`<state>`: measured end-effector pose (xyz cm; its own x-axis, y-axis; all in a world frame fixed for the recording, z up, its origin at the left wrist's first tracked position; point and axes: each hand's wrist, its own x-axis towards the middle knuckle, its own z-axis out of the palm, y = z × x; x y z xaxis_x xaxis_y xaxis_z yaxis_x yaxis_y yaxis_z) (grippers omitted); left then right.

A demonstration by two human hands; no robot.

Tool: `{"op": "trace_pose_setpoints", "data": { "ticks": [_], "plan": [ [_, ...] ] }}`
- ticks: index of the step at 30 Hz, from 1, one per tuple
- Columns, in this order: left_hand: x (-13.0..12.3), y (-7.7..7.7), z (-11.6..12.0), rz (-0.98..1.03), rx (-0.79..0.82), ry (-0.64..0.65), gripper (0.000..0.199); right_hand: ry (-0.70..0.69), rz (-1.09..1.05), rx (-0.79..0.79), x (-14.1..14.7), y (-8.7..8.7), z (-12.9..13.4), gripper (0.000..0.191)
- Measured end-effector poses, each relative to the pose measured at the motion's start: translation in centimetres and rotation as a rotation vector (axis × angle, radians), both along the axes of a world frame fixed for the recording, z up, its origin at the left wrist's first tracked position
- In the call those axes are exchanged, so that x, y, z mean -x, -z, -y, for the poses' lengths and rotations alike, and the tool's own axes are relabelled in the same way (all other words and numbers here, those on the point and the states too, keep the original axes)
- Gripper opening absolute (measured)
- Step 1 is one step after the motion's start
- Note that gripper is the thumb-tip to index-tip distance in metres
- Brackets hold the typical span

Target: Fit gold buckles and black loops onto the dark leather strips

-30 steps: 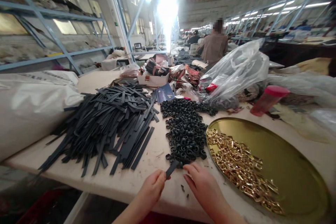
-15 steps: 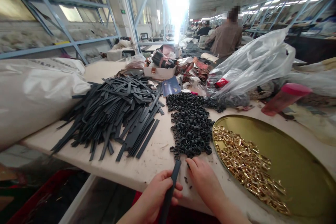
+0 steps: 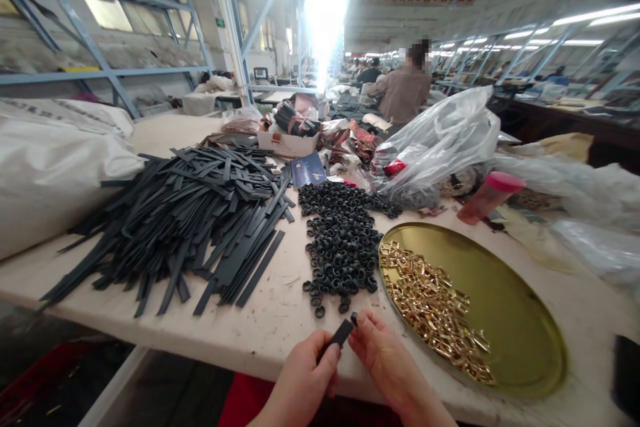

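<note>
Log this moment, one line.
left hand: holds flat black strip; right hand: pinches small dark piece; ahead: small black rings; right: gold metal links on shiny gold tray

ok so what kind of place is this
Probably a factory or workshop: on the pale table lie a heap of flat black strips and a shallow gold-coloured tray of small gold metal pieces, with blue metal shelving behind.

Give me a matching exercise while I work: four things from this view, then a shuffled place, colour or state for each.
Things:
1. left hand
2. gold-coloured metal pieces
3. black rings
4. cylindrical container

Place, colour or state:
A. on the tray
B. pink
C. gripping a dark strip
D. heaped between the strip pile and the tray

Pairs: 1-C, 2-A, 3-D, 4-B
</note>
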<state>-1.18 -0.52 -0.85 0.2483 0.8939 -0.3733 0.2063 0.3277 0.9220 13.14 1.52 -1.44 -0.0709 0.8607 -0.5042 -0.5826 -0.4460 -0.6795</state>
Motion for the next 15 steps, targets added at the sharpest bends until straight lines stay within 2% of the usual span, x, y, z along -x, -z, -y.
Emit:
{"op": "trace_pose_setpoints", "data": {
  "ticks": [3,6,9,11,13,15],
  "plan": [
    [-0.3,-0.3,0.0,-0.102,-0.063,-0.022,0.022,-0.015,-0.083,-0.01,0.8,-0.4,0.7,0.025],
    [-0.2,-0.8,0.1,-0.247,-0.123,-0.003,0.022,-0.028,-0.034,-0.062,0.8,-0.3,1.2,0.023],
    [0.1,-1.8,0.1,-0.382,-0.179,0.109,0.022,-0.067,0.162,-0.141,0.1,0.2,1.5,0.027],
    [0.2,-2.6,-0.1,-0.434,-0.2,0.215,0.022,-0.147,0.3,-0.199,-0.5,0.5,1.5,0.03],
    [0.2,-3.2,-0.3,-0.427,-0.21,0.298,0.022,-0.25,0.341,-0.235,-1.0,0.7,1.5,0.031],
    [0.1,-3.4,-0.4,-0.359,-0.123,0.345,0.023,-0.291,0.322,-0.242,-1.2,0.8,1.5,0.032]
  ]
}}
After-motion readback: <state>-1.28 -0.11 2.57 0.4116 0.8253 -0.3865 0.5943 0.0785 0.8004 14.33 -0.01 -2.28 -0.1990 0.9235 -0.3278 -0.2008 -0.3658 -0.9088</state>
